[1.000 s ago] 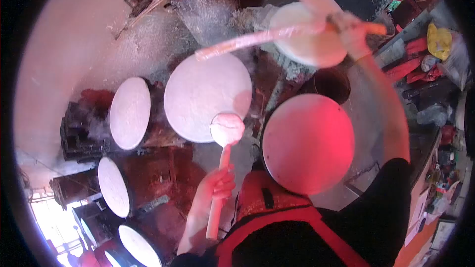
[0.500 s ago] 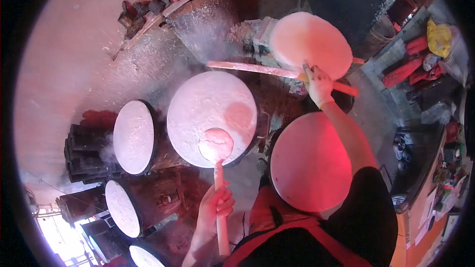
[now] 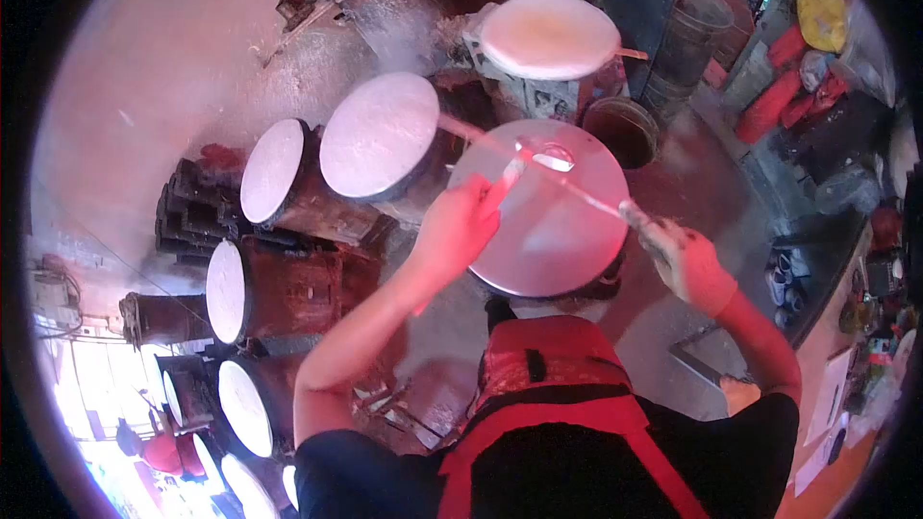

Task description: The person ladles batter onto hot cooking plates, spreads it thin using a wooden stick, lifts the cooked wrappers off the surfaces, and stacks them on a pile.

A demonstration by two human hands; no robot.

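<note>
Wrapped round the handle of a ladle is my left hand; the ladle's bowl is over the smooth round griddle in front of me. My right hand grips the near end of a long thin stick, which crosses above the same griddle and extends left toward a white-topped griddle. Beyond, a round white sheet lies on a stand, with the end of another stick poking out at its right.
More round white-topped griddles stand on drum-like bases at the left. A dark bucket sits behind the near griddle. At the right are a yellow bag, red items and a cluttered counter edge.
My left hand has moved the ladle right, from the white-topped griddle to the smooth one. My right hand has left the far sheet and come down with the stick. The view has shifted.
</note>
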